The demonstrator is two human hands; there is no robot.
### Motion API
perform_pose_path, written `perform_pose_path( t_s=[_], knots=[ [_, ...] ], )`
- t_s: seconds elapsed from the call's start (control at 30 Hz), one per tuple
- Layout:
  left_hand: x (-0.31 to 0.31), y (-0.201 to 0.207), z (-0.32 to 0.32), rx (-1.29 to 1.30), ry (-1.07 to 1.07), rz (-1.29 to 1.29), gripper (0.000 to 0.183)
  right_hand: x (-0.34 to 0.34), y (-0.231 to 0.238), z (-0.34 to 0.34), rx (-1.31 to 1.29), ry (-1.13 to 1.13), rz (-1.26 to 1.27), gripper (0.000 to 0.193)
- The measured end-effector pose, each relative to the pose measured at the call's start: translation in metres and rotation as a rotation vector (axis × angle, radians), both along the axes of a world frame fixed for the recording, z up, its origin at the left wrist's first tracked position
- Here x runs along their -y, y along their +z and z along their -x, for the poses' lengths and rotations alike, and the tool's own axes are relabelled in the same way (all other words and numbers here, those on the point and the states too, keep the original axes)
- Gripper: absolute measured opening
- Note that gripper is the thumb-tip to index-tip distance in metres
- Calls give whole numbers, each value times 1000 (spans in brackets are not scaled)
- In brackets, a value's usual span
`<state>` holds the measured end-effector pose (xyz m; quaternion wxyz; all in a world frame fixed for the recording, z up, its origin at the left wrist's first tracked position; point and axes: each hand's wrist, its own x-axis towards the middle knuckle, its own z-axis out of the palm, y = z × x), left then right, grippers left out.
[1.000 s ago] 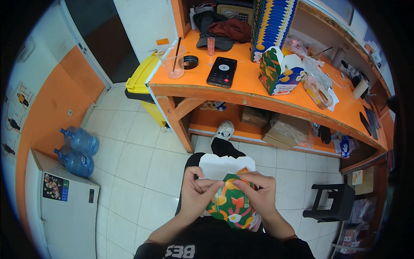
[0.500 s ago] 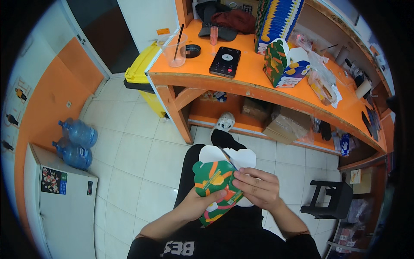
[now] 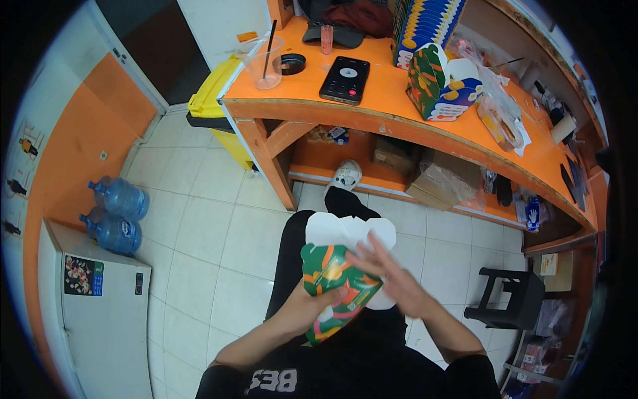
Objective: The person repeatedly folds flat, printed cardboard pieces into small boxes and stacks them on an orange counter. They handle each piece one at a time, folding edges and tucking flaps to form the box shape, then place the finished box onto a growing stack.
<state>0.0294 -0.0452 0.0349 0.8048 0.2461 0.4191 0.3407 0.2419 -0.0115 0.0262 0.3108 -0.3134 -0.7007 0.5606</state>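
Note:
Over my lap is a green patterned cardboard takeaway box [image 3: 325, 261] with its white inner flaps [image 3: 325, 229] spread at the far side. My left hand [image 3: 307, 307] grips it from the left, thumb lying across the printed face. At the box's right side my right hand [image 3: 393, 279] is smeared by motion; its fingers look stretched out and apart, close to or touching the right panel. A white part of the carton [image 3: 382, 300] shows beneath that hand. Whatever lies under the box is hidden.
Ahead stands an orange table [image 3: 299, 90] with a phone [image 3: 345, 80], a clear cup with a straw [image 3: 264, 66], a folded takeaway box [image 3: 442, 86] and a stack of flat boxes [image 3: 425, 30]. A black stool [image 3: 508, 296] is at right, water jugs [image 3: 116, 229] at left.
My right hand has lifted its fingers from the box's edge and spread them, moving quickly. The white flaps show wider. My left hand keeps its hold; the view has shifted slightly.

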Motion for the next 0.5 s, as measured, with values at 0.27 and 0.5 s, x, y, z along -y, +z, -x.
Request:
perform_pose_path(
  t_s=[0.27,0.5],
  knots=[
    [-17,6,16,-360,-352,-400,29,-40,2,-7,-69,-307,-177,11],
    [-9,-8,21,-541,-3,-962,23,-17,19,18,506,-707,-728,56]
  ],
)
